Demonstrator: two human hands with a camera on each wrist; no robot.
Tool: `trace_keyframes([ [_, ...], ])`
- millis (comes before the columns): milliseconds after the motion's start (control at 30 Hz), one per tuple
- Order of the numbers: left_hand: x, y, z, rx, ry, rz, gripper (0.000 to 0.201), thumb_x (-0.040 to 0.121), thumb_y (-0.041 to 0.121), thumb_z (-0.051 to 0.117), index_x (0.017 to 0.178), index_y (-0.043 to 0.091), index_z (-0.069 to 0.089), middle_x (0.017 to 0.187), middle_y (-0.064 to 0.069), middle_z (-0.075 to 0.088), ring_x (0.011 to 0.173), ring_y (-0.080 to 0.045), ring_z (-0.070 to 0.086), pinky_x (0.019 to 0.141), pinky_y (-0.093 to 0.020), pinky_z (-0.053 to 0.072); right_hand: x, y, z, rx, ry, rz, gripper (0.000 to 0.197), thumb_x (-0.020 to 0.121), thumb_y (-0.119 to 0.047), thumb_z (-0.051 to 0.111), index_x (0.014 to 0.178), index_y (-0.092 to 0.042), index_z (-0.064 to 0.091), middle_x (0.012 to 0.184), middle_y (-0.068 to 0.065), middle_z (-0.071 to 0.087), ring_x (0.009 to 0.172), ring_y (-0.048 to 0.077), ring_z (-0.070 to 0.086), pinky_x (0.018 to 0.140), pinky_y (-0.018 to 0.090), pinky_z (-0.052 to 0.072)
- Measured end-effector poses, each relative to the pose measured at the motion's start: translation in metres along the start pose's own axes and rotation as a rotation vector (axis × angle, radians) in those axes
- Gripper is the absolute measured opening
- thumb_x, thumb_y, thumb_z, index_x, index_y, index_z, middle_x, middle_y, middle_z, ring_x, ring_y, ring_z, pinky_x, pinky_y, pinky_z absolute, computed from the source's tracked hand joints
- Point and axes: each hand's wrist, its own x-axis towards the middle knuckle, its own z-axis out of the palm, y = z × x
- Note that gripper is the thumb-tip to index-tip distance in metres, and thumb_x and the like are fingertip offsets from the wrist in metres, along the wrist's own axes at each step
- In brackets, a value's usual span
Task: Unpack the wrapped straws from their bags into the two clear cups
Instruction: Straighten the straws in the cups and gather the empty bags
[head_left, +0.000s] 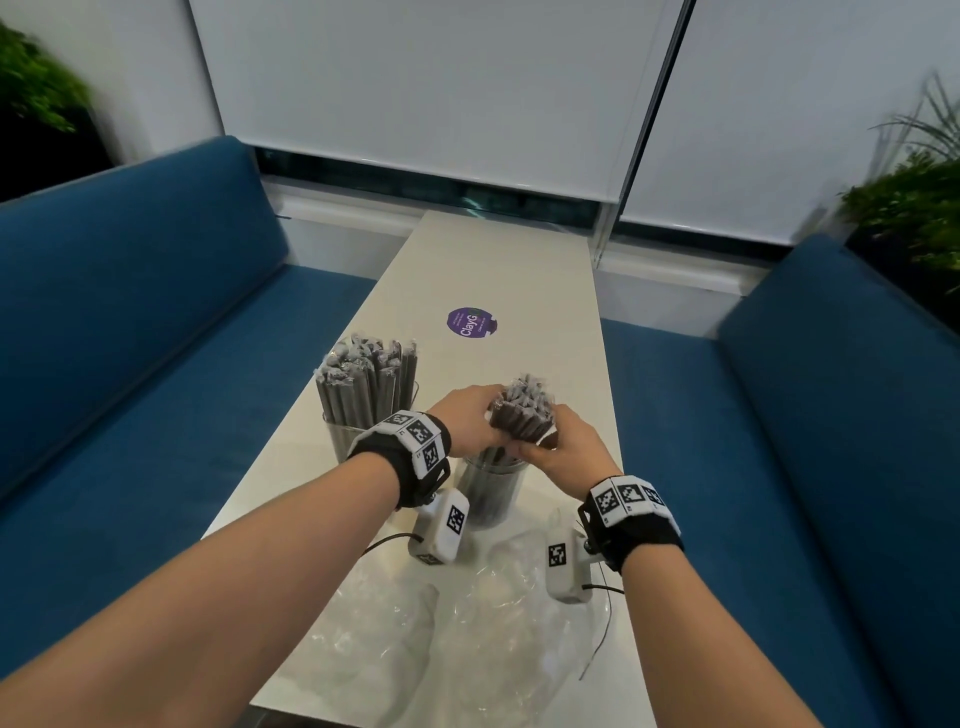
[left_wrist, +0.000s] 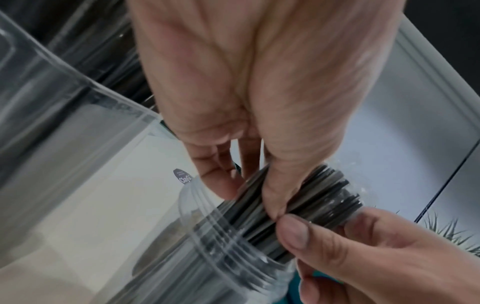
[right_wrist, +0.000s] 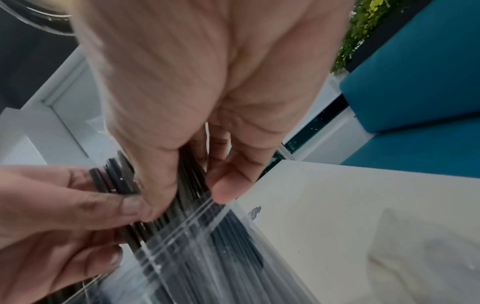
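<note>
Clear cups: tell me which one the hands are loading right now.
The nearer clear cup, the one closer to the person. Both the left hand and right hand grip its straw bundle. The farther cup stands untouched, already full of straws.

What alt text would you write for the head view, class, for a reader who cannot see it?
Both hands, left hand and right hand, grip a bundle of wrapped straws standing in a clear cup on a white table. Another straw-filled cup stands left; empty bags lie nearer.
</note>
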Motion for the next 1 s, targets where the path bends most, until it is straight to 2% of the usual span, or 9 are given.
trace_keyframes([
  [67,-0.005,0.001,-0.007,0.018,-0.011,-0.036,0.067,0.078,0.027,0.083,0.137,0.016,0.052,0.133,-0.008,0.065,0.099,-0.024,0.062,0.087,-0.032,0.047,-0.002,0.0,-0.002,0.022,-0.027,0.016,0.061,0.085,-0.031,0.084,0.137,-0.019,0.057,0.128,0.007,0.064,0.092,0.021,0.068,0.077,0.029,0.049],
  [167,-0.023,0.003,-0.025,0.105,-0.049,-0.056,0.1,0.072,0.03,0.089,0.151,0.011,0.032,0.145,-0.012,0.051,0.12,-0.03,0.058,0.098,-0.041,0.05,-0.018,0.002,-0.014,0.044,-0.03,0.022,0.085,0.082,-0.028,0.086,0.154,-0.028,0.042,0.134,-0.006,0.055,0.095,0.01,0.068,0.076,0.023,0.052],
  [267,-0.053,0.008,-0.054,0.178,0.031,0.013,0.111,0.078,0.036,0.084,0.16,0.01,0.015,0.152,-0.011,0.041,0.127,-0.026,0.054,0.104,-0.042,0.049,-0.034,-0.005,-0.025,0.063,0.181,-0.009,0.067,0.088,-0.02,0.079,0.147,-0.031,0.05,0.13,-0.009,0.062,0.085,0.001,0.067,0.074,0.019,0.052],
  [367,-0.089,0.008,-0.092,0.048,0.202,0.106,0.072,0.088,0.036,0.074,0.151,0.024,0.042,0.136,0.003,0.058,0.104,-0.009,0.061,0.091,-0.025,0.052,-0.051,-0.042,-0.021,0.149,0.381,-0.206,0.041,0.09,-0.009,0.076,0.122,-0.033,0.067,0.109,-0.008,0.072,0.079,0.003,0.065,0.069,0.009,0.05],
  [467,-0.116,-0.013,-0.129,-0.084,0.422,0.149,0.028,0.09,0.023,0.07,0.117,0.031,0.069,0.102,0.013,0.071,0.089,-0.004,0.066,0.08,-0.016,0.054,-0.068,-0.094,0.006,0.253,0.36,-0.411,0.03,0.09,-0.001,0.074,0.111,-0.022,0.074,0.097,-0.008,0.073,0.079,0.006,0.068,0.069,0.012,0.053],
  [600,-0.123,-0.075,-0.159,-0.19,0.658,0.019,0.024,0.082,0.007,0.069,0.094,0.028,0.074,0.09,0.005,0.075,0.079,-0.013,0.068,0.078,-0.027,0.055,-0.06,-0.129,0.078,0.218,0.211,-0.44,0.054,0.089,-0.015,0.077,0.138,-0.028,0.059,0.128,-0.009,0.057,0.114,0.008,0.06,0.092,0.031,0.057],
  [700,-0.115,-0.125,-0.165,-0.203,0.488,-0.146,0.053,0.078,0.012,0.081,0.123,0.032,0.062,0.119,-0.002,0.068,0.082,-0.014,0.063,0.076,-0.032,0.052,-0.036,-0.125,0.123,0.158,0.145,-0.2,0.108,0.079,-0.038,0.084,0.163,-0.03,0.017,0.158,-0.016,0.019,0.144,0.022,0.041,0.114,0.048,0.045],
  [833,-0.093,-0.157,-0.15,-0.069,0.07,-0.259,0.126,0.067,0.036,0.094,0.162,0.027,0.012,0.159,0.003,0.037,0.108,-0.016,0.06,0.084,-0.029,0.049,-0.001,-0.12,0.135,0.196,0.074,0.086,0.147,0.062,-0.05,0.095,0.163,-0.03,-0.01,0.17,-0.009,-0.009,0.151,0.033,0.036,0.12,0.052,0.038],
  [1000,-0.052,-0.156,-0.132,-0.109,-0.071,-0.121,0.138,0.067,0.025,0.095,0.162,0.03,-0.004,0.168,0.001,0.025,0.104,-0.02,0.065,0.088,-0.029,0.051,0.04,-0.13,0.113,0.214,-0.055,0.086,0.151,0.063,-0.029,0.1,0.164,-0.02,-0.012,0.169,0.004,0.028,0.153,0.023,0.033,0.116,0.03,0.031],
])
